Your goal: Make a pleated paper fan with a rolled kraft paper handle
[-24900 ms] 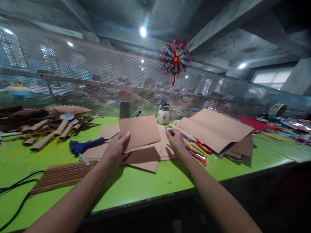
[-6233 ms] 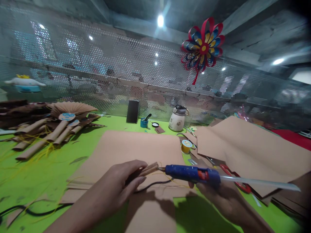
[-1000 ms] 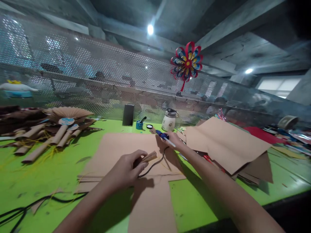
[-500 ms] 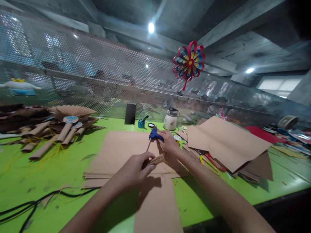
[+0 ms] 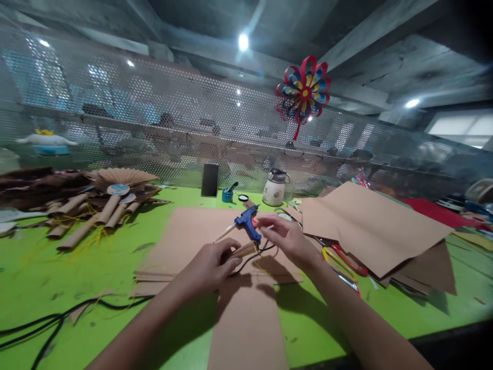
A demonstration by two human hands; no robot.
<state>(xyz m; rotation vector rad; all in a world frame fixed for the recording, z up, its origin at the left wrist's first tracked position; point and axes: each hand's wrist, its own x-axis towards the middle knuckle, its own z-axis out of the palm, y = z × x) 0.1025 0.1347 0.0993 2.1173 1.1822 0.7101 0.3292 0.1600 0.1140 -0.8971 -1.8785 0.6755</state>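
Observation:
My left hand (image 5: 213, 263) is closed on a small pleated bundle of brown paper (image 5: 245, 250), pinching it over the brown paper sheets (image 5: 192, 236). A blue glue gun (image 5: 247, 224) rests on those sheets just beyond the bundle, its glue stick poking out to the left and its black cord curling beneath. My right hand (image 5: 288, 239) hovers just right of the gun with its fingers spread, holding nothing. A narrow brown strip (image 5: 246, 329) lies on the green table (image 5: 77, 277) in front of me.
A loose stack of brown paper (image 5: 370, 226) lies at the right over red and yellow scissors (image 5: 341, 258). Rolled paper fans (image 5: 111, 205) lie at the left, a black cable (image 5: 57, 321) near the front. A white jar (image 5: 274, 189), blue pot (image 5: 227, 195) and black phone (image 5: 210, 180) stand by the mesh screen.
My right hand brought the glue gun from the far side toward the bundle, set it on the paper and let go. The left hand kept its hold on the pleated bundle.

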